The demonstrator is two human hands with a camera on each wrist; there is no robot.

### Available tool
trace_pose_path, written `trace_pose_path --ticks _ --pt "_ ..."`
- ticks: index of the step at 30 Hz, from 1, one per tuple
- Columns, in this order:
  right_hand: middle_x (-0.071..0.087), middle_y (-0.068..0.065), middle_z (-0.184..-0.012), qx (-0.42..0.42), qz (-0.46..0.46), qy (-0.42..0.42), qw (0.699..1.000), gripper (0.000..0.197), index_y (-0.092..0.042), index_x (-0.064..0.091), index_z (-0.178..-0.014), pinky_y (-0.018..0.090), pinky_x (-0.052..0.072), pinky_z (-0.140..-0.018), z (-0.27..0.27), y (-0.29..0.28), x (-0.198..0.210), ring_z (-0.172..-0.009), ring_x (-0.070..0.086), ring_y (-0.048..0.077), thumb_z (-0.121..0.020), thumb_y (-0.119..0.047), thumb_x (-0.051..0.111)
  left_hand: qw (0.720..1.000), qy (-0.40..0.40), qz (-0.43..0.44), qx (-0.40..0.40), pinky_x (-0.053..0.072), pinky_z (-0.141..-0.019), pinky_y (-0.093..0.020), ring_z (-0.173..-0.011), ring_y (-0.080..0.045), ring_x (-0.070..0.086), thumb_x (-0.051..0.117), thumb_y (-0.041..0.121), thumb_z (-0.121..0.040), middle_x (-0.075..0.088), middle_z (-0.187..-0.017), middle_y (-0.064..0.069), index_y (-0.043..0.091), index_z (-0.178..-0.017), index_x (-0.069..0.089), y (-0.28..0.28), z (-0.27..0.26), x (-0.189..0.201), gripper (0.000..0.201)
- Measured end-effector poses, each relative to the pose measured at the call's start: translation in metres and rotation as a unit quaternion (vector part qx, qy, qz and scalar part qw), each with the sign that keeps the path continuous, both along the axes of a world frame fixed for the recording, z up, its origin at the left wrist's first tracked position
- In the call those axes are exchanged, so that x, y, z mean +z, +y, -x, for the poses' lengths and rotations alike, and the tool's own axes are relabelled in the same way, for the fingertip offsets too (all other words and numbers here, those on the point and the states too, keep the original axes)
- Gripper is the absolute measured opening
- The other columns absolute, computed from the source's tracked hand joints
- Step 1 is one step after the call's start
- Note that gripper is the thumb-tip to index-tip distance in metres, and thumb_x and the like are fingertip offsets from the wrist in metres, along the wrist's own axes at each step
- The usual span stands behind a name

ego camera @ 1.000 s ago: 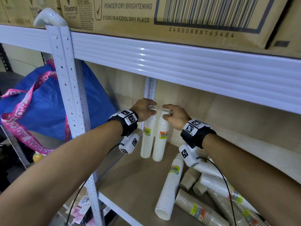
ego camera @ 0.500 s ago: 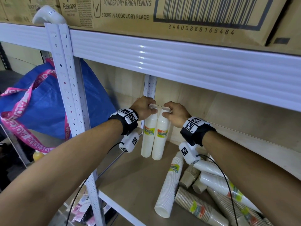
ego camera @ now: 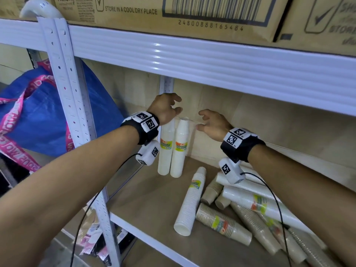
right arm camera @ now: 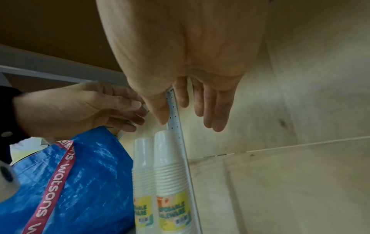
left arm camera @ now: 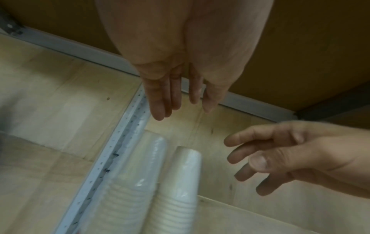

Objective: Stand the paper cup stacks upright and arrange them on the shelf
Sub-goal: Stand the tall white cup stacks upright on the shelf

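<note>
Two wrapped white cup stacks stand upright side by side at the back left of the shelf: the left stack and the right stack. My left hand hovers just above them with fingers spread, holding nothing. My right hand is apart to the right of their tops, fingers relaxed and empty. Several more stacks lie on their sides on the shelf board, among them a long white one and a brown one.
A white perforated post stands at the front left, another post behind the upright stacks. The upper shelf beam carries cardboard boxes. A blue bag with pink straps hangs left of the shelf.
Both hands have let go of the tops of the two upright stacks and opened; the left rose a little, the right drew off to the right. The stacks stay standing.
</note>
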State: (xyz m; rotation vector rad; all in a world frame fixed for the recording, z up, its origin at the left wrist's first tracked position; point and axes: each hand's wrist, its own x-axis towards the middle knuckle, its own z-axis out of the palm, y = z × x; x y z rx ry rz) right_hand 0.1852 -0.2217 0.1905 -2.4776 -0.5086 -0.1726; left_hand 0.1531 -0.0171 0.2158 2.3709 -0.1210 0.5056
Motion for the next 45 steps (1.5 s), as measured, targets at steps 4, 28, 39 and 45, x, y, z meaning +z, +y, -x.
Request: trace_pose_path --ticks 4,28,39,45 --pt "0.055 0.002 -0.129 -0.029 0.014 0.004 0.999 0.054 -0.026 0.048 -0.137 0.027 0.045 -0.091 0.021 -0.043 0.003 -0.11 0.058 0.019 -0.087 -0.032 0.068 0.999 -0.021 -0.003 -0.03 0.05 -0.088 -0.026 -0.097 -0.017 0.06 0.065 0.029 -0.09 0.06 -0.106 -0.001 0.021 -0.122 0.064 -0.032 0.014 0.004 0.033" --pt "0.048 0.0 -0.132 -0.1 0.269 0.047 0.957 0.066 -0.027 0.044 -0.138 0.033 0.043 -0.096 0.118 -0.169 -0.136 -0.12 0.047 0.02 -0.079 -0.039 0.069 0.94 0.291 -0.146 -0.105 0.046 -0.097 -0.033 -0.119 -0.021 0.055 0.07 0.048 -0.082 0.055 -0.135 -0.003 0.017 -0.143 0.043 -0.078 0.09 -0.175 0.073" --pt "0.05 0.0 -0.13 -0.128 0.31 -0.021 0.942 0.055 -0.026 0.045 -0.135 0.039 0.041 -0.1 0.122 -0.184 -0.157 -0.118 0.049 0.023 -0.085 -0.04 0.064 0.938 0.313 -0.081 -0.122 0.046 -0.083 -0.028 -0.107 -0.019 0.059 0.075 0.048 -0.077 0.06 -0.129 -0.004 0.016 -0.139 0.045 -0.081 0.09 -0.204 0.076" --pt "0.051 -0.001 -0.128 -0.127 0.323 -0.029 0.937 0.053 -0.026 0.046 -0.133 0.038 0.04 -0.098 0.12 -0.183 -0.158 -0.118 0.05 0.022 -0.084 -0.033 0.063 0.932 0.338 -0.051 -0.123 0.056 -0.068 -0.029 -0.097 -0.017 0.061 0.077 0.045 -0.076 0.06 -0.119 0.001 0.022 -0.14 0.043 -0.081 0.087 -0.207 0.077"
